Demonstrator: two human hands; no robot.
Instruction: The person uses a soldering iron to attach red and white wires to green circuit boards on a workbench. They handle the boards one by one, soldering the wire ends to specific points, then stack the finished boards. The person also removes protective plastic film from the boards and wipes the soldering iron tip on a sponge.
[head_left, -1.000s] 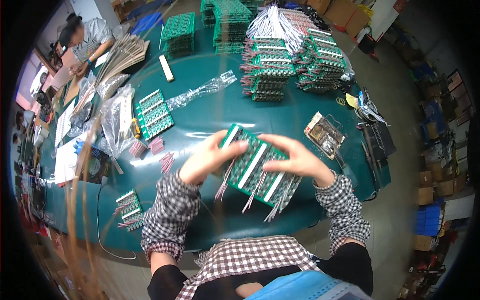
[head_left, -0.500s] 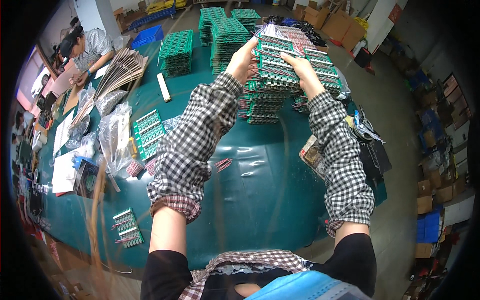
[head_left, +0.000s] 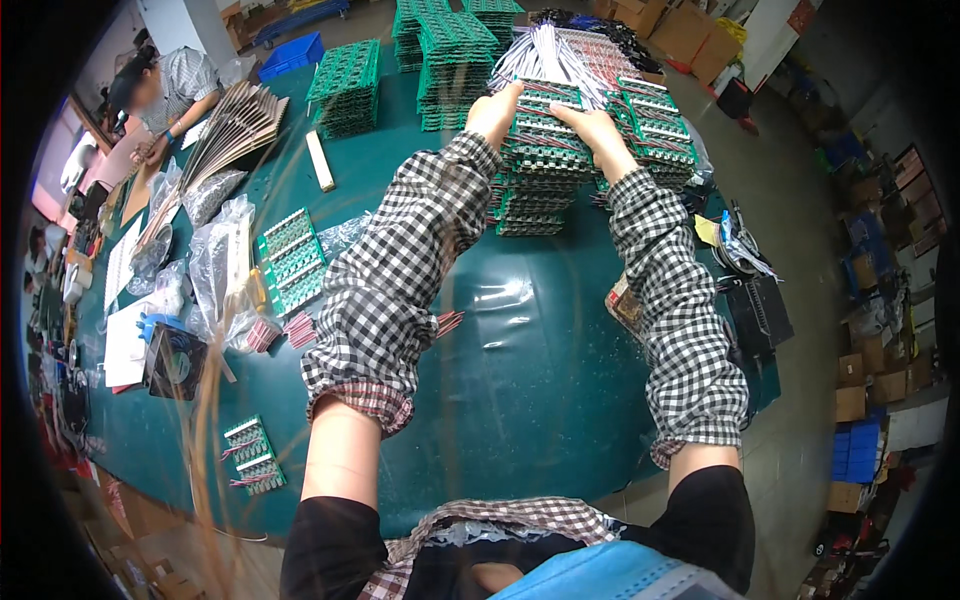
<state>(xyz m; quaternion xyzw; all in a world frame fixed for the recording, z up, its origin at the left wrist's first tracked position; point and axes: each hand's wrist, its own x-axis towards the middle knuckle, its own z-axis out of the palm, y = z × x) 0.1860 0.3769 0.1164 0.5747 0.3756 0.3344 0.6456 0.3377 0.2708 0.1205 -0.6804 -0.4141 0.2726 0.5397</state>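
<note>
The left hand (head_left: 494,117) is gripping the left edge of the top board (head_left: 546,108), and the right hand (head_left: 597,135) is holding it near the right edge, thumb lying on top; the fingers beneath are mostly hidden. The board is sitting over the near stack (head_left: 530,212), but whether its full weight is resting there cannot be told.

Good practice, in this judgement, is keeping the board level, matching its edges to the stack on all sides, and letting both hands release evenly. The wires on the board should be lying free of its edges; trapped ones could be tilting the pile.

On clearances: the right stack (head_left: 655,135) is standing just beside the right hand, leaving little room there. White wires (head_left: 545,58) are lying just behind the board, limiting any push away. To the left, bare table is separating the hand from the green stack (head_left: 345,90). The widest open room is lying on the table (head_left: 530,400) between the forearms, towards the body.
</note>
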